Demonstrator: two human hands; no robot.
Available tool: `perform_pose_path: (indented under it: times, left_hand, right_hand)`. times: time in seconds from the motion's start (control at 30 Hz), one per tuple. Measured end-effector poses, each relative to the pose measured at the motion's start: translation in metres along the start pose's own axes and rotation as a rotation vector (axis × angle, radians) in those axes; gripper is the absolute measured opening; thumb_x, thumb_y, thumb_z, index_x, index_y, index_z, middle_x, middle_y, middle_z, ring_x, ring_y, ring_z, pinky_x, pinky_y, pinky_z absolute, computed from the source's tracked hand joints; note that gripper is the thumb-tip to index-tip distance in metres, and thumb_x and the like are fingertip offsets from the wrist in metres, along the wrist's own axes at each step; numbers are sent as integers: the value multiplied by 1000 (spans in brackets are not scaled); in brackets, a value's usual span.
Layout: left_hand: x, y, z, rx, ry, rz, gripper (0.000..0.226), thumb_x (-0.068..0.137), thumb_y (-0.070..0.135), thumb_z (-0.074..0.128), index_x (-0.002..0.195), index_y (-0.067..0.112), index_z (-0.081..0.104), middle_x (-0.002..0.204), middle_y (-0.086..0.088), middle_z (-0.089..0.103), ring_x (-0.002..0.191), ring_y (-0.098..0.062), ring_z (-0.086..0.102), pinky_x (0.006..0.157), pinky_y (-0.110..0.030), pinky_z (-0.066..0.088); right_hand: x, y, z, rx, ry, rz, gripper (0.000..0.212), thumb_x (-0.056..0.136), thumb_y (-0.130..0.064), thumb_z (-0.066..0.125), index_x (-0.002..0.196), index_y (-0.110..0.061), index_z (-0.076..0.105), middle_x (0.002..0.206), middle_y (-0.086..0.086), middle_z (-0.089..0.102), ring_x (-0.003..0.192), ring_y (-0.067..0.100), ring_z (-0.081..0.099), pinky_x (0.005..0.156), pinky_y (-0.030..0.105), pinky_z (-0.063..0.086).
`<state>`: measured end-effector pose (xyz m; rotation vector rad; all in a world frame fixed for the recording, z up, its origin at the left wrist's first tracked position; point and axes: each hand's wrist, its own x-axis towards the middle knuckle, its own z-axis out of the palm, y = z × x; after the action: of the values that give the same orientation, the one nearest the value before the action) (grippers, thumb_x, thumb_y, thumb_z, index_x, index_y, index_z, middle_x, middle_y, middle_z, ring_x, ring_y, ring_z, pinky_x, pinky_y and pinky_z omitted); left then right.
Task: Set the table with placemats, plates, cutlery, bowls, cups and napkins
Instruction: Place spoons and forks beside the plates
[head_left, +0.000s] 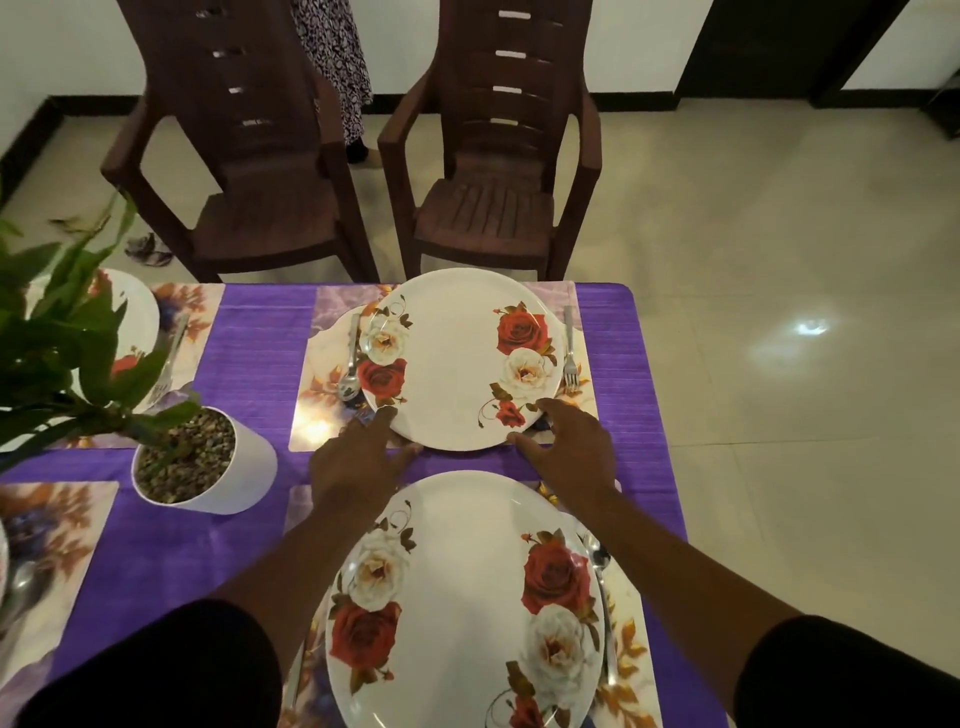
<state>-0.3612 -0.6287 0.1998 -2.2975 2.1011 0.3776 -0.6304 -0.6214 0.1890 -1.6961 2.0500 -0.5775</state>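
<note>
Purple cloth (249, 353) covers the table, and 4 placemats show, each seeming to carry a plate, though the near-left one is barely in view. Your far plate (457, 358) sits on its mat (322, 405) between spoon (350, 364) and fork (570, 348). Your left hand (353, 462) and right hand (569, 447) touch its near rim, fingers spread and loosely straight, gripping nothing. No bowls, cups or napkins are visible, so roughly half seems left.
</note>
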Motion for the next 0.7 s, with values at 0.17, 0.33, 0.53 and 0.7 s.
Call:
perform_pose_path:
  times: [0.17, 0.33, 0.53, 0.7]
  left_hand:
    - [0, 5, -1, -21, -5, -11, 67, 92, 75, 48, 148, 39, 40, 130, 0, 68, 117, -25, 66, 88, -41, 53]
    - [2, 3, -4, -17, 38, -10, 64, 93, 73, 50, 146, 39, 44, 127, 3, 70, 113, -22, 68, 85, -38, 53]
    - [1, 4, -11, -48, 63, -15, 65, 95, 69, 53, 150, 36, 46, 130, 2, 70, 117, -23, 67, 93, -40, 53]
    - [5, -2, -16, -231, 190, -174, 46, 95, 39, 67, 135, 19, 54, 114, -7, 73, 101, -30, 70, 84, -44, 57]
  right_hand:
    - [1, -3, -2, -38, 18, 19, 61, 84, -61, 74, 133, -26, 63, 126, -6, 70, 115, 16, 63, 94, 36, 55]
    - [3, -12, 1, -45, 18, 32, 59, 84, -61, 74, 132, -27, 62, 125, -7, 70, 114, 17, 64, 91, 34, 52]
    - [8, -15, 2, -47, 31, 18, 57, 84, -60, 74, 129, -27, 63, 122, -6, 71, 111, 18, 66, 89, 35, 54]
    - [12, -10, 1, 1, 89, 36, 58, 88, -57, 72, 132, -22, 57, 125, 3, 66, 110, 24, 66, 83, 37, 55]
